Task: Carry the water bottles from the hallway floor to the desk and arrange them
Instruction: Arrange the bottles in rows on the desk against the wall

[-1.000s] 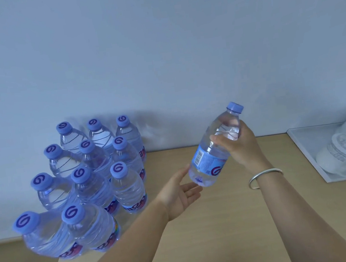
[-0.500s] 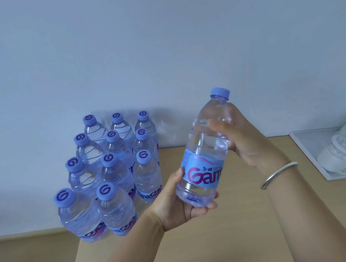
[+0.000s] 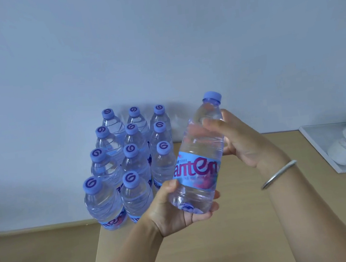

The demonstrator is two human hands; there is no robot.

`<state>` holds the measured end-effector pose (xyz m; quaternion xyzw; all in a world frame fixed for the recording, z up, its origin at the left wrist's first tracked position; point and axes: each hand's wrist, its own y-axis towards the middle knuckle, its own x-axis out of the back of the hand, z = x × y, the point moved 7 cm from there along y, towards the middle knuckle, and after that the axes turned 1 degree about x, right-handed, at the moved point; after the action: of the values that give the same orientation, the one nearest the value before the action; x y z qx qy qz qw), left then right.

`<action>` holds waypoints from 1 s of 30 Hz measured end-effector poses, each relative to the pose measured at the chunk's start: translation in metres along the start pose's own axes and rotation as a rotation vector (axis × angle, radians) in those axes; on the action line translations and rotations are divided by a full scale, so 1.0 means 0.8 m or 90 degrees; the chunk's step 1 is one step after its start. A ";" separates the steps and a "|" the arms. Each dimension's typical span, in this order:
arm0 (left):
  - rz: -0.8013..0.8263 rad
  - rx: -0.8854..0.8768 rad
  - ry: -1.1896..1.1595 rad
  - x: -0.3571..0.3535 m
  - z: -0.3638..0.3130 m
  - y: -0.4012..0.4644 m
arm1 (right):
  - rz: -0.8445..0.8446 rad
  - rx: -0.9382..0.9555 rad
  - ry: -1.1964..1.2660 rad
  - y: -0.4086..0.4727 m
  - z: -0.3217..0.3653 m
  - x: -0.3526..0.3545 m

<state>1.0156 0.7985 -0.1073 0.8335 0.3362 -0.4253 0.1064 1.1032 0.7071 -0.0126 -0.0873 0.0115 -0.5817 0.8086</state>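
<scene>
Held above the desk (image 3: 244, 220), just right of the standing bottles (image 3: 131, 157): one water bottle (image 3: 197, 160), near upright, cap tilted slightly right. Left hand (image 3: 177, 213) cupped under its base, thumb and fingers curled round the lower body. Right hand (image 3: 241, 142) wrapped round the shoulder, silver bangle (image 3: 278, 174) on that wrist. White tray (image 3: 322, 151) far right of the held bottle, against the wall.
</scene>
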 end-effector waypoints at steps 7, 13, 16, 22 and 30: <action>-0.231 -0.097 0.287 0.038 -0.016 -0.024 | -0.091 0.078 -0.058 0.005 -0.011 -0.013; -0.277 -0.106 0.320 0.057 -0.007 -0.036 | 0.010 0.077 -0.121 0.012 -0.020 -0.036; -0.338 -0.084 0.364 0.075 0.006 -0.046 | 0.058 0.035 -0.288 0.011 -0.029 -0.042; -0.482 0.012 0.507 0.103 0.020 -0.060 | 0.089 -0.005 -0.372 0.001 -0.072 -0.065; -0.510 0.149 0.563 0.128 0.026 -0.090 | 0.048 0.003 -0.356 -0.007 -0.123 -0.093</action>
<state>0.9972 0.8912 -0.1921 0.7459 0.5871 -0.0796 -0.3045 1.0619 0.7625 -0.1146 -0.2420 -0.2106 -0.5042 0.8018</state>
